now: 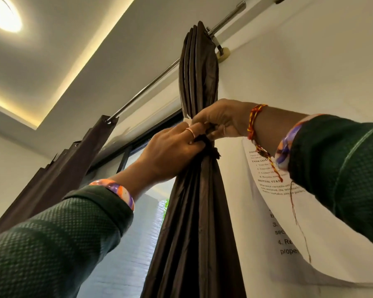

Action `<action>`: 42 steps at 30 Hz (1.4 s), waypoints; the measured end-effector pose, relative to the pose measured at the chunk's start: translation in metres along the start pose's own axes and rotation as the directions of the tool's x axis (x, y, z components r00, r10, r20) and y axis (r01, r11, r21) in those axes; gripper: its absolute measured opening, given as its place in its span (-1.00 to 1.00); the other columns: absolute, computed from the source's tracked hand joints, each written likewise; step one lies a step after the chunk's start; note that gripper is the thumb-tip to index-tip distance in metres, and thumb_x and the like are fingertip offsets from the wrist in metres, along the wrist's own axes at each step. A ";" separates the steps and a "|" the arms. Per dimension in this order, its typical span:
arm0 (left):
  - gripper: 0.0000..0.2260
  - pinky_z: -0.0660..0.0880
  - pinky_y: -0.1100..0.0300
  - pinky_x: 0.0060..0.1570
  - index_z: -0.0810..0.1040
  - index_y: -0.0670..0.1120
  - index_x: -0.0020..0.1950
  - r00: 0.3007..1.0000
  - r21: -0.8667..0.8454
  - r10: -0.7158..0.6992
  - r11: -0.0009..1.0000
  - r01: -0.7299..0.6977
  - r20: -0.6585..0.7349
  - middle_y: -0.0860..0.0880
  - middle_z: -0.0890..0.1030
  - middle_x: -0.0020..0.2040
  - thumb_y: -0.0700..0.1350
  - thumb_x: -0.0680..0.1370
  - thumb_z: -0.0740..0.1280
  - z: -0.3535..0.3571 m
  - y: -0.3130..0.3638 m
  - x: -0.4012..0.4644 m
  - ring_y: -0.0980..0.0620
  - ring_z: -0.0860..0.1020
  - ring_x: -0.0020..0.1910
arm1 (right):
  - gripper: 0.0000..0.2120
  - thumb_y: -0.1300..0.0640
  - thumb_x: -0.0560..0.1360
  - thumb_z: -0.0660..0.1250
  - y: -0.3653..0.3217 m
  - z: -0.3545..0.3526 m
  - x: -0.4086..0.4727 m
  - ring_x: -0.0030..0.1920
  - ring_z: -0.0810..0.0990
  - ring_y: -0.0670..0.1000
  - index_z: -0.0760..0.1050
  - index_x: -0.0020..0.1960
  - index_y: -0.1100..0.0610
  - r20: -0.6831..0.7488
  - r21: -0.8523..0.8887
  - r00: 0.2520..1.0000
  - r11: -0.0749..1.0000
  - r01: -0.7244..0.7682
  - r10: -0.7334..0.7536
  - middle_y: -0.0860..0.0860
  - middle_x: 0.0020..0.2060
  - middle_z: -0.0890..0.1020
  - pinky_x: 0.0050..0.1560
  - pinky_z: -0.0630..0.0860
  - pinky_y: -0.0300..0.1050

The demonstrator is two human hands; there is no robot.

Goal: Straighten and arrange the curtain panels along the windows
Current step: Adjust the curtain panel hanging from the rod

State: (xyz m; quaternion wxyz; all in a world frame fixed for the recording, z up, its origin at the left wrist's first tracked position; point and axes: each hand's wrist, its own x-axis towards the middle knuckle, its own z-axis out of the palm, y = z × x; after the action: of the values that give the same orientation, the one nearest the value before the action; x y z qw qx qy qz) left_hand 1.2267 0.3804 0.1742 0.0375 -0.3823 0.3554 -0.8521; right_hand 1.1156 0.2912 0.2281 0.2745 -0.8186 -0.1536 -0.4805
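Note:
A dark brown curtain panel (199,211) hangs gathered into a tight bunch from the metal rod (151,82), beside the wall. A pale tie (186,121) circles the bunch at its narrowest part. My left hand (172,151) grips the gathered folds just under the tie. My right hand (222,119) pinches the tie and fabric from the right side. Fingers of both hands meet at the cinched spot and hide the knot. A second brown curtain panel (58,175) hangs on the same rod at the left.
Between the two panels the window (136,222) shows a white brick wall outside. A printed paper sheet (289,222) is stuck on the wall to the right, its lower edge curling. A rod bracket (222,52) holds the rod above. A ceiling light (2,15) glows at upper left.

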 end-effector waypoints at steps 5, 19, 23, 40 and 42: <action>-0.86 0.49 0.16 -0.53 0.57 -0.17 -0.03 0.987 0.072 0.145 0.986 -0.150 0.076 -0.13 0.59 -0.28 -0.20 0.47 0.27 0.010 -0.013 0.003 -0.09 0.55 -0.41 | -0.88 0.25 0.47 0.35 0.004 -0.002 -0.001 0.04 0.48 0.08 0.45 -0.23 0.20 -0.029 -0.108 0.999 0.994 -0.035 0.032 0.08 -0.19 0.49 0.03 0.48 -0.15; -0.85 0.49 0.13 -0.21 0.44 -0.12 -0.04 0.748 -0.426 -0.467 0.623 0.657 0.471 -0.02 0.52 -0.22 -0.15 0.43 0.33 0.008 -0.014 0.014 -0.08 0.53 -0.14 | -0.89 0.23 0.51 0.31 0.016 0.002 -0.005 -0.09 0.62 0.09 0.54 -0.01 0.27 -0.020 -0.165 0.984 0.972 0.170 -0.176 0.10 -0.20 0.59 -0.08 0.59 -0.06; -0.73 0.40 0.06 -0.05 0.45 -0.11 0.14 0.839 0.092 -0.539 0.841 0.533 0.075 -0.12 0.58 -0.09 -0.08 0.47 0.31 -0.003 -0.005 0.017 -0.15 0.50 0.02 | -0.84 0.13 0.61 0.13 0.012 0.015 -0.001 -0.19 0.54 0.00 0.44 0.08 0.16 0.008 -0.130 0.990 0.982 0.140 -0.140 -0.02 -0.26 0.53 -0.15 0.53 -0.10; -0.85 0.36 0.21 -0.27 0.59 -0.16 -0.06 0.570 -0.085 -0.530 0.681 0.727 0.628 -0.12 0.55 -0.13 -0.19 0.50 0.24 -0.016 -0.038 0.028 -0.01 0.47 -0.20 | -0.93 0.28 0.52 0.28 0.012 0.048 -0.011 -0.33 0.60 0.06 0.50 -0.07 0.29 -0.054 0.084 0.998 0.996 -0.009 0.013 0.14 -0.27 0.56 -0.30 0.61 -0.18; -0.87 0.33 0.29 -0.43 0.49 -0.17 -0.26 0.449 -0.129 -0.502 0.549 0.826 0.739 -0.10 0.48 -0.25 -0.22 0.49 0.24 -0.021 -0.041 0.033 0.05 0.40 -0.33 | -0.85 0.31 0.48 0.33 0.015 0.052 -0.016 -0.21 0.65 0.13 0.51 0.02 0.36 -0.057 0.080 0.998 0.997 0.002 0.003 0.22 -0.15 0.61 -0.16 0.65 -0.08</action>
State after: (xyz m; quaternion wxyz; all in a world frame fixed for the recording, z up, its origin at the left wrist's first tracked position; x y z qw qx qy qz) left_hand 1.1978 0.4119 0.2107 -0.2920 -0.7478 0.3302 -0.4965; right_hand 1.1526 0.3104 0.1894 0.3115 -0.7929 -0.1647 -0.4971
